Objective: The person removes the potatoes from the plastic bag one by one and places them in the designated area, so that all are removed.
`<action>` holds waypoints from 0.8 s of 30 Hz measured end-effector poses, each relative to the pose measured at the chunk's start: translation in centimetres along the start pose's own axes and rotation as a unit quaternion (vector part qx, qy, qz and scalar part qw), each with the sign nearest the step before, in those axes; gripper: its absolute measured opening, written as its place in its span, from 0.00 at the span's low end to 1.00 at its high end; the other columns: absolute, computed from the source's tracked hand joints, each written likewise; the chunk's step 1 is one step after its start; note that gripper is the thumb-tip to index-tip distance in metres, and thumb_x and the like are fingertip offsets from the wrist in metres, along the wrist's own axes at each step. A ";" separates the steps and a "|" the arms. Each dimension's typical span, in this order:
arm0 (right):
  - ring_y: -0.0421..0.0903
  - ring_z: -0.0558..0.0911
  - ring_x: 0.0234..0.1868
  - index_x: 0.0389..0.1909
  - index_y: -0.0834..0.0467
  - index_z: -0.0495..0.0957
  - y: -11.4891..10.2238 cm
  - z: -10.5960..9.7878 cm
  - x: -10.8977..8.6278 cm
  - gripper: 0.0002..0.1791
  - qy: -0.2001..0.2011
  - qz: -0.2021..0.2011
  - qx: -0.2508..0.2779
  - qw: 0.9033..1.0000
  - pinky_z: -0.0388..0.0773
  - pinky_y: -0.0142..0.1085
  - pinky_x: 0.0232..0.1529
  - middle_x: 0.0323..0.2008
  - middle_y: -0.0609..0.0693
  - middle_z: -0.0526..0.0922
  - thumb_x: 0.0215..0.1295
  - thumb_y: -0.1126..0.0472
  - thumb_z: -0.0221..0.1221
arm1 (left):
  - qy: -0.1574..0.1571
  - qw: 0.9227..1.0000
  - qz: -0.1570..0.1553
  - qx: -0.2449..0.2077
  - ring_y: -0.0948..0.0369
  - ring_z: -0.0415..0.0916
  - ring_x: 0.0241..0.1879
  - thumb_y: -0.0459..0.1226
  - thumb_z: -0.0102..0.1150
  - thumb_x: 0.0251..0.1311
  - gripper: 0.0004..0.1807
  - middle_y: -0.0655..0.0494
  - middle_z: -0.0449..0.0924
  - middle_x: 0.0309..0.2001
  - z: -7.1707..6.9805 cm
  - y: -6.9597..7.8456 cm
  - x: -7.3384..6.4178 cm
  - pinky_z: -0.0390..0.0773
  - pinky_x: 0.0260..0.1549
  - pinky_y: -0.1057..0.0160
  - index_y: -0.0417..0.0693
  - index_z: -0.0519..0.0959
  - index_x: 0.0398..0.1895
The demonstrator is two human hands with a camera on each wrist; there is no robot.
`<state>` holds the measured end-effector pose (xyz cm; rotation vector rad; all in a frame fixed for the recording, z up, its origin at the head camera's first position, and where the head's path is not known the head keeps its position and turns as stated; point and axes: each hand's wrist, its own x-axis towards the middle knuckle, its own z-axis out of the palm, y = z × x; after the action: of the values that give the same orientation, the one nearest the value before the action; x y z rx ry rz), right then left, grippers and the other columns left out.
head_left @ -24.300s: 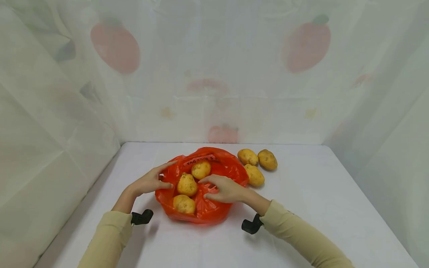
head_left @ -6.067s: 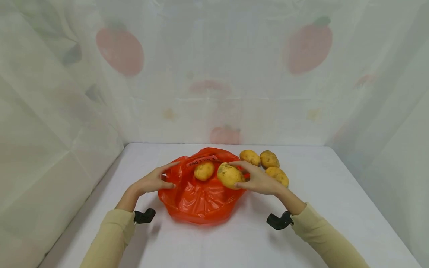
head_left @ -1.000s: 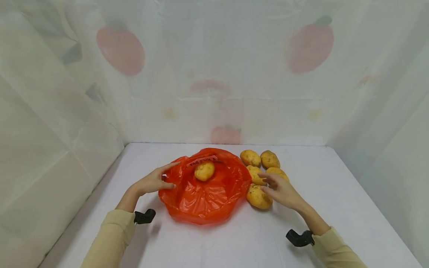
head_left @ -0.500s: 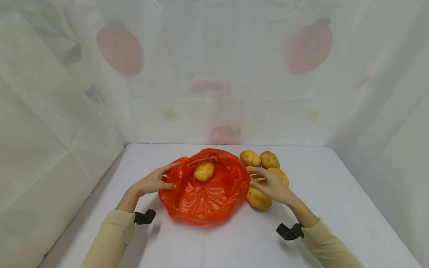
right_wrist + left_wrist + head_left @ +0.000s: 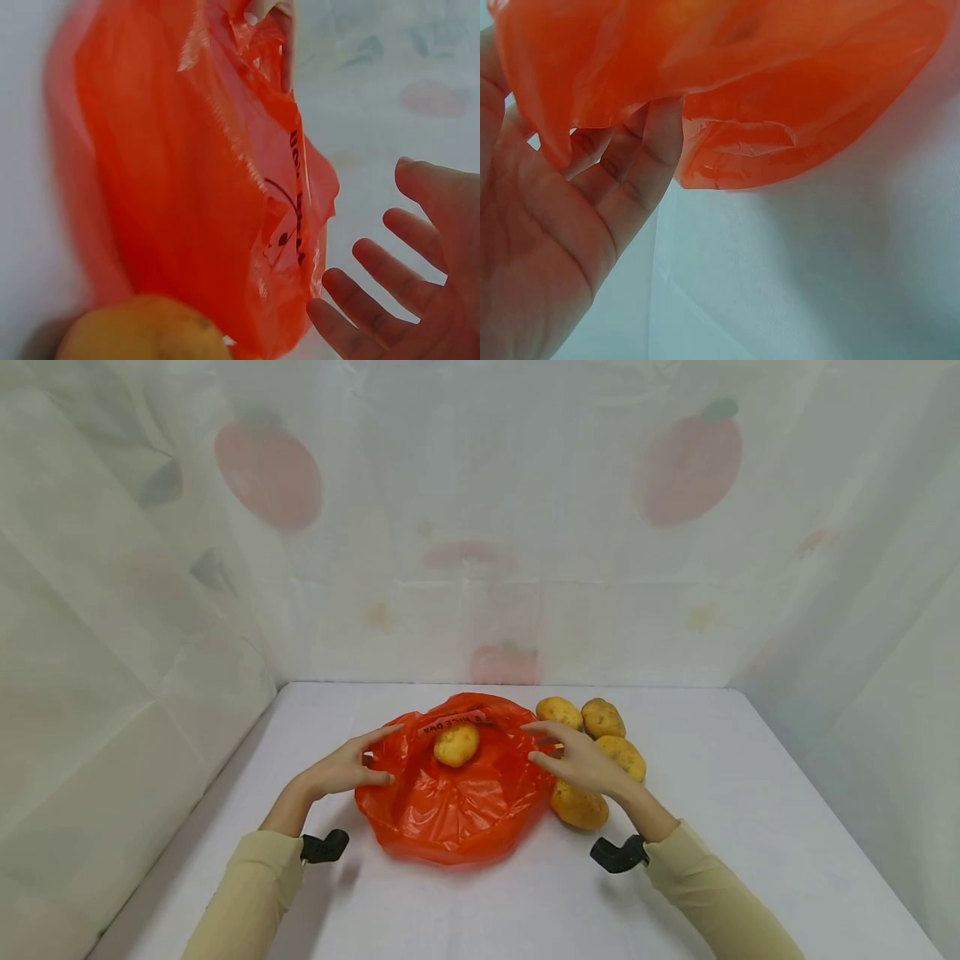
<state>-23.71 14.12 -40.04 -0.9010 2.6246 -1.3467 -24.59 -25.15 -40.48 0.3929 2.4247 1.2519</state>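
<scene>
A red plastic bag (image 5: 450, 818) lies with its mouth spread wide, one potato (image 5: 457, 745) inside. My left hand (image 5: 339, 768) holds the bag's left rim; in the left wrist view its fingers (image 5: 656, 142) curl under the hanging plastic. Over the bag's right rim hovers my right hand (image 5: 581, 760), its fingers spread and nothing in them. The right wrist view shows that hand (image 5: 427, 277) beside the printed side of the bag (image 5: 180, 172).
Several potatoes lie in a cluster right of the bag, among them a near potato (image 5: 579, 807), a far potato (image 5: 603, 718) and another potato (image 5: 621, 756) partly behind the right hand. The white table (image 5: 750, 860) meets hanging sheets at the back and sides.
Potatoes have gone from the bag to the table at right; one shows inside now. The right hand, lately over the cluster, has moved left to the rim. The left hand stays put.
</scene>
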 end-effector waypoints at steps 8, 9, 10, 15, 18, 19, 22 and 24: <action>0.55 0.73 0.57 0.62 0.54 0.66 -1.2 0.6 2.0 0.27 -0.025 0.001 -0.001 1.000 0.73 0.45 0.53 0.59 0.51 0.70 0.63 0.51 0.56 | -0.003 1.000 0.008 0.012 0.48 0.71 0.52 0.39 0.63 0.53 0.42 0.49 0.57 0.66 0.1 0.2 0.1 0.78 0.42 0.56 0.66 0.54 0.70; 0.55 0.73 0.57 0.62 0.54 0.66 -1.3 0.7 2.2 0.27 -0.027 0.000 -0.001 1.000 0.73 0.45 0.53 0.59 0.51 0.70 0.63 0.51 0.56 | -0.004 1.000 0.010 0.013 0.48 0.70 0.52 0.39 0.63 0.53 0.42 0.49 0.57 0.66 0.1 0.2 0.1 0.78 0.42 0.56 0.66 0.54 0.70; 0.54 0.73 0.57 0.62 0.54 0.65 -1.4 0.9 2.5 0.27 -0.029 0.001 -0.002 1.000 0.73 0.44 0.54 0.59 0.50 0.70 0.63 0.51 0.56 | -0.004 1.000 0.010 0.013 0.48 0.70 0.52 0.39 0.63 0.53 0.42 0.49 0.57 0.66 0.1 0.2 0.1 0.78 0.42 0.56 0.66 0.54 0.70; 0.53 0.71 0.60 0.64 0.49 0.64 -1.6 1.6 3.4 0.29 -0.046 0.022 -0.003 0.999 0.72 0.43 0.55 0.61 0.48 0.68 0.62 0.47 0.56 | -0.007 1.000 0.014 0.012 0.48 0.70 0.52 0.38 0.63 0.53 0.42 0.49 0.58 0.66 0.1 0.2 0.1 0.78 0.43 0.55 0.65 0.55 0.70; 0.53 0.69 0.61 0.64 0.47 0.63 -1.7 1.9 4.1 0.29 -0.057 0.030 0.008 0.998 0.69 0.45 0.57 0.63 0.49 0.66 0.63 0.47 0.56 | -0.007 1.000 0.015 0.010 0.48 0.70 0.52 0.37 0.63 0.53 0.42 0.49 0.59 0.66 0.1 0.2 0.1 0.78 0.42 0.56 0.65 0.55 0.70; 0.52 0.68 0.62 0.64 0.46 0.63 -1.6 2.1 4.3 0.29 -0.059 0.033 0.010 0.998 0.69 0.45 0.58 0.64 0.48 0.66 0.63 0.47 0.56 | -0.007 1.000 0.014 0.008 0.48 0.71 0.52 0.37 0.63 0.53 0.42 0.49 0.59 0.66 0.1 0.2 0.1 0.78 0.42 0.56 0.65 0.55 0.70; 0.50 0.66 0.64 0.64 0.44 0.63 -1.6 2.4 4.9 0.28 -0.062 0.034 0.014 0.997 0.66 0.45 0.60 0.63 0.45 0.67 0.63 0.49 0.56 | -0.006 1.000 0.012 0.006 0.48 0.71 0.52 0.37 0.63 0.53 0.42 0.48 0.58 0.66 0.1 0.4 0.1 0.78 0.42 0.56 0.65 0.54 0.70; 0.49 0.65 0.65 0.64 0.45 0.63 -1.5 2.6 5.3 0.28 -0.062 0.035 0.015 0.997 0.64 0.46 0.62 0.63 0.44 0.68 0.63 0.50 0.56 | -0.005 1.000 0.010 0.005 0.48 0.71 0.52 0.37 0.63 0.53 0.42 0.48 0.58 0.66 0.1 0.4 0.1 0.78 0.42 0.56 0.65 0.54 0.70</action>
<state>-26.58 8.75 -39.39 -0.8515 2.5121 -1.2684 -24.58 -24.80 -40.19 0.4261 2.4241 1.2439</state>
